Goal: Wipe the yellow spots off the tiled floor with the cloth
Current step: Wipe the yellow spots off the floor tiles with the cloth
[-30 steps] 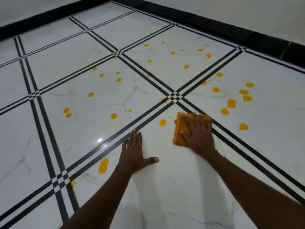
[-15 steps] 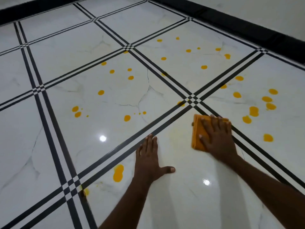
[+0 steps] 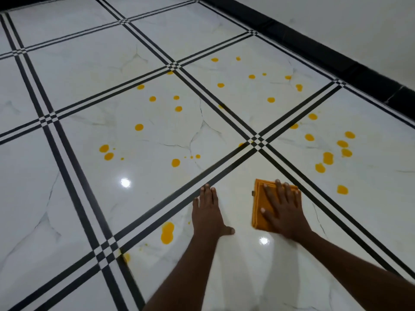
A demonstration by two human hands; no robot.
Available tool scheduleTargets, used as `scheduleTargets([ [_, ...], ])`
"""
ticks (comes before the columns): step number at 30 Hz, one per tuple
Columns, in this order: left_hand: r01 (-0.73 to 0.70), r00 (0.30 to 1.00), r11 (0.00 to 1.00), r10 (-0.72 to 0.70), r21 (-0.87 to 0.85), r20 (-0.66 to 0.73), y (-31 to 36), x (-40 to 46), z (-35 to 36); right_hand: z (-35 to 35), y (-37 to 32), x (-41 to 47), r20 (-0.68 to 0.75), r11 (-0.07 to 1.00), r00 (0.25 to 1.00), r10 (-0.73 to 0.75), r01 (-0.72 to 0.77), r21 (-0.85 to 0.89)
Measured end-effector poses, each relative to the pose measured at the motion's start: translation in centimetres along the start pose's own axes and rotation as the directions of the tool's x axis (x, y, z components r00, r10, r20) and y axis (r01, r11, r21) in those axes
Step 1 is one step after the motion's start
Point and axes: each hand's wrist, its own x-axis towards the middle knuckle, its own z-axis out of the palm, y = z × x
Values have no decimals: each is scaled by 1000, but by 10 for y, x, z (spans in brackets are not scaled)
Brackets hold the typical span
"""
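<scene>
Glossy white marble-look floor tiles [image 3: 74, 70], divided by black double grout lines [image 3: 67, 158]. Black skirting [image 3: 336, 57] below a pale wall [image 3: 359, 23]. Two bright lamp reflections [image 3: 125, 182] on the gloss.

Head view looks forward and down, close above the tiled floor [image 3: 157, 135].

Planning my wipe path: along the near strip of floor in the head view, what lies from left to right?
Elongated yellow spot → left hand, flat on the tile → orange cloth under the right hand → lone yellow spot.
</scene>
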Motion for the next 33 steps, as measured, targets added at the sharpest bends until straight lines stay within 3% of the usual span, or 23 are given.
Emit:
scheduleTargets([
  [5,-38,995,999,41,34,-86,-11,6,16,-9,-15,80,-163,990,976,143,-143,13],
  [7,-68,991,995,75,67,-109,-13,7,22,3,-45,82,-238,999,971,27,-34,-24],
  [10,-92,991,990,101,106,-84,-17,7,23,28,-72,21,-192,976,958,-212,198,-91],
  [12,-114,993,986,117,123,-20,-20,4,17,34,-46,-23,-158,975,962,-221,215,-57],
  [15,-103,995,988,101,114,24,-19,-2,14,20,23,-56,-139,1000,990,8,-8,-2],
  [19,-85,991,993,92,77,-98,-15,-3,29,-2,39,18,-207,973,952,227,-233,-4],
  [22,-105,986,994,109,40,-124,-24,-4,28,3,-22,60,-235,993,967,97,-109,-37],
  [24,-130,979,991,130,13,-158,-34,-2,15,17,-55,33,-213,995,975,-68,50,-88],
  [27,-111,961,992,124,66,-247,-58,-11,-6,34,-63,-48,-144,982,972,-187,181,-51],
  [30,-25,945,999,32,23,-325,-92,-27,-12,34,-48,-58,-95,980,976,-198,196,-36],
  [33,104,949,994,-104,-15,-299,-144,-42,-10,27,-81,4,-192,999,981,-37,34,-21],
])
